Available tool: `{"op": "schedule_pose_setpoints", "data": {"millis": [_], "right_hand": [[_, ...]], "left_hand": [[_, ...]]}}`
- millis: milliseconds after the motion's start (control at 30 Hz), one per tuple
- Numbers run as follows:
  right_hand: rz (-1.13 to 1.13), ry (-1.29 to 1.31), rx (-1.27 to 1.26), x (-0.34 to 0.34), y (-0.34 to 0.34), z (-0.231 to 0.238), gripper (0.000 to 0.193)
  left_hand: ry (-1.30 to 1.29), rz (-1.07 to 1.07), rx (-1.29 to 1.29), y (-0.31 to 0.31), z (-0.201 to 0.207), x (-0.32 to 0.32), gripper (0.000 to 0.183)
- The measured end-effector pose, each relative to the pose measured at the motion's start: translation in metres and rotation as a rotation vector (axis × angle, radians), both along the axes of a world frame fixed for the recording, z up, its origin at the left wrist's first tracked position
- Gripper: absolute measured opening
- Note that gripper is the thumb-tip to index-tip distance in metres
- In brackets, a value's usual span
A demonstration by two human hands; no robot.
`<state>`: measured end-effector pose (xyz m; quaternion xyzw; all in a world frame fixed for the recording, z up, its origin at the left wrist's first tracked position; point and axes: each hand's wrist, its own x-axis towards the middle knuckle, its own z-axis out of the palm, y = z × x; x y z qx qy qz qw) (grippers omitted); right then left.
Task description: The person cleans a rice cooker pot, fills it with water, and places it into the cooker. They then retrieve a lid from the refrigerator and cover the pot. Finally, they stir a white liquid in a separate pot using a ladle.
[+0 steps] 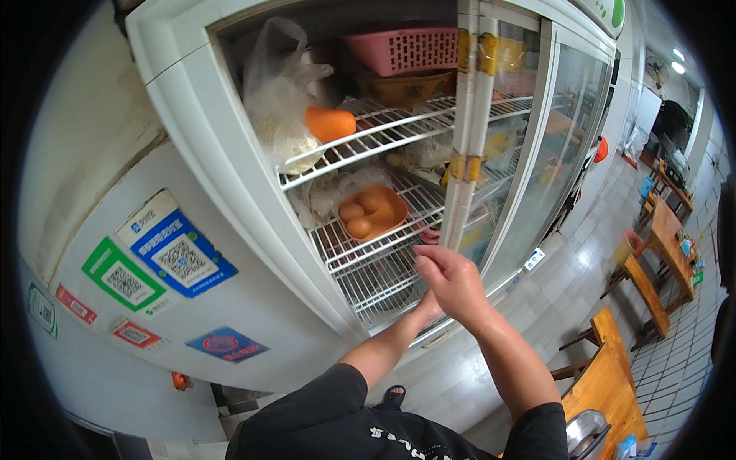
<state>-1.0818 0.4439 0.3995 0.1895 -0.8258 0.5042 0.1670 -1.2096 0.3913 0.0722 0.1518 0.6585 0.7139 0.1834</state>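
Observation:
In front of an upright white fridge (291, 222) with a sliding glass door (487, 153), both my arms reach forward. My right hand (454, 287) is closed with its fingers curled, by the lower part of the door's edge; what it holds, if anything, is hidden. Lower down and partly behind the right wrist is my left hand (432, 305), its fingers out of sight. On the middle wire shelf (337, 257), an orange-brown bowl (392, 222) contains several brown eggs (357, 228). A cut carrot-coloured piece (331, 124) lies on the upper shelf beside a clear plastic bag (284, 100).
A pink perforated basket (414, 50) sits high inside the fridge, above a brownish bowl (402, 88). Printed code stickers (180, 257) cover the panel at left. Wooden tables (671, 238) and benches (648, 295) stand on the right. A metal lid (586, 431) rests on the nearest table.

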Motion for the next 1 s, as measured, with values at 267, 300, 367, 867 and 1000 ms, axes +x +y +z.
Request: {"op": "schedule_pose_setpoints", "data": {"millis": [267, 300, 367, 867, 1000], "right_hand": [[0.002, 0.306, -0.034, -0.04, -0.05, 0.088, 0.021], [-0.019, 0.348, 0.005, -0.045, -0.055, 0.107, 0.022], [-0.091, 0.423, 0.076, -0.055, -0.069, 0.148, 0.029], [0.401, 0.196, 0.756, -0.129, -0.141, 0.234, 0.066], [0.219, 0.335, 0.419, -0.126, -0.133, 0.23, 0.045]], "left_hand": [[0.11, -0.137, -0.058, 0.056, 0.042, -0.051, 0.073], [0.12, -0.15, -0.063, 0.064, 0.047, -0.052, 0.072], [0.141, -0.172, -0.074, 0.075, 0.056, -0.053, 0.072], [0.165, 0.13, -0.15, -0.084, 0.144, 0.116, 0.061], [0.208, 0.37, -0.049, -0.113, 0.183, 0.134, 0.051]]}}
